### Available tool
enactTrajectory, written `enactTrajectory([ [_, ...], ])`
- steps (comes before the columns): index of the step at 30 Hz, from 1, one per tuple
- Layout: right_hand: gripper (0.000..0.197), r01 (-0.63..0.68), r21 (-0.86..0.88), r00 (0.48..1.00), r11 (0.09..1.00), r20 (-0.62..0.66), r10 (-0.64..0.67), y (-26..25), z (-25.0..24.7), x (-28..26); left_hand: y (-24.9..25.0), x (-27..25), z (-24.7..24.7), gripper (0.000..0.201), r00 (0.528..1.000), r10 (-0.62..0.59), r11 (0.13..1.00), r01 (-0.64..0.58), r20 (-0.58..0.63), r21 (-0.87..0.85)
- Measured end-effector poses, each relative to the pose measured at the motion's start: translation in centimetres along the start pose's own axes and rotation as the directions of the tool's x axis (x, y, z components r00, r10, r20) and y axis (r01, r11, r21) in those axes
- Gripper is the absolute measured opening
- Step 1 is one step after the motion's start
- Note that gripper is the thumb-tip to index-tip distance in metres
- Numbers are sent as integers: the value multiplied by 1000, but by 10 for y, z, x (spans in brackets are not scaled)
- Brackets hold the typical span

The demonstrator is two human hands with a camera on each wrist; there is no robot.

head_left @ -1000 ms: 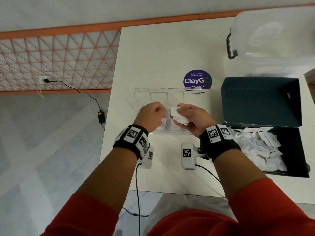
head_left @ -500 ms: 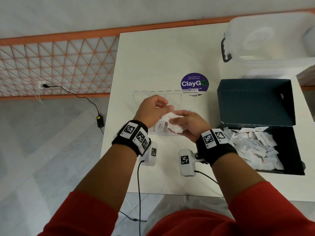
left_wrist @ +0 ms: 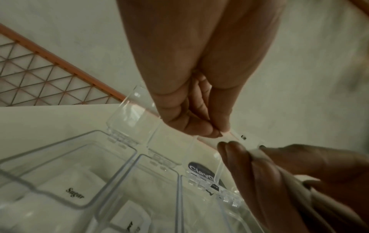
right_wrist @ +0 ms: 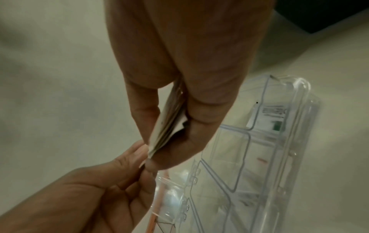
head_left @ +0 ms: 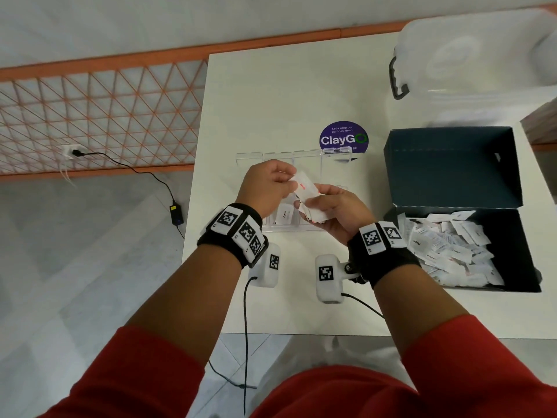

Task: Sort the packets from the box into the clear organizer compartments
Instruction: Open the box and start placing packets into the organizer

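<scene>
Here the right hand (head_left: 337,212) pinches a small stack of packets (right_wrist: 167,126) above the clear organizer (head_left: 307,159) on the counter (head_left: 286,95). The left hand (head_left: 268,188) pinches the top packet (head_left: 304,185) of that stack. More packets fill the open dark box (head_left: 512,236) just right of the organizer.

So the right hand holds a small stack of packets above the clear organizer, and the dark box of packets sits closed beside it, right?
Not quite: the dark box is open, its lid standing up, as the head view shows. The right hand does hold the stack of packets above the clear organizer.
</scene>
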State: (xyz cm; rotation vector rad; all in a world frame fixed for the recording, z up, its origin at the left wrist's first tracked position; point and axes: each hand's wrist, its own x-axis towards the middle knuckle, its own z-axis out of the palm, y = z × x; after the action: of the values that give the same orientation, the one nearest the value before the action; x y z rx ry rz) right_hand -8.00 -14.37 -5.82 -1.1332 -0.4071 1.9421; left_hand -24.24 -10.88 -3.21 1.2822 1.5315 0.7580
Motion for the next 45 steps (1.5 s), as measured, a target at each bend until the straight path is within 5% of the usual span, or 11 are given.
enactTrajectory([
  [4,32,-57,157,996,986,71,46,3,-3,-6,0,2,-9,25,999,38,999,-37,-30,25],
  [8,47,-73,285,997,956,-4,77,-1,-15,-10,-5,6,-13,21,1000,26,998,-26,-7,52],
  [14,39,-58,496,995,867,-38,88,-17,-31,-13,-12,11,7,18,994,17,954,-49,110,296],
  [22,40,-120,495,993,861,44,114,-28,-36,-17,-12,13,42,12,973,30,799,-160,227,580],
  [29,39,-173,459,985,872,91,147,-29,-34,-16,-22,10,51,16,986,67,726,-155,155,670],
  [32,39,-153,411,988,899,63,139,-30,-31,-13,-19,7,44,15,983,167,790,-177,71,587],
  [35,38,-75,255,995,964,-46,90,-32,-25,-6,-6,0,33,9,991,128,959,-114,-39,259],
  [38,34,33,73,988,997,-151,-22,-32,-17,4,10,-8,28,11,993,-12,1000,13,115,-6],
  [40,33,64,-14,989,998,-134,-66,-30,-8,8,14,-12,32,20,978,-53,998,62,201,-34],
  [45,25,71,-78,997,994,-34,-74,-31,-2,7,13,-16,34,22,986,-33,997,43,163,-59],
])
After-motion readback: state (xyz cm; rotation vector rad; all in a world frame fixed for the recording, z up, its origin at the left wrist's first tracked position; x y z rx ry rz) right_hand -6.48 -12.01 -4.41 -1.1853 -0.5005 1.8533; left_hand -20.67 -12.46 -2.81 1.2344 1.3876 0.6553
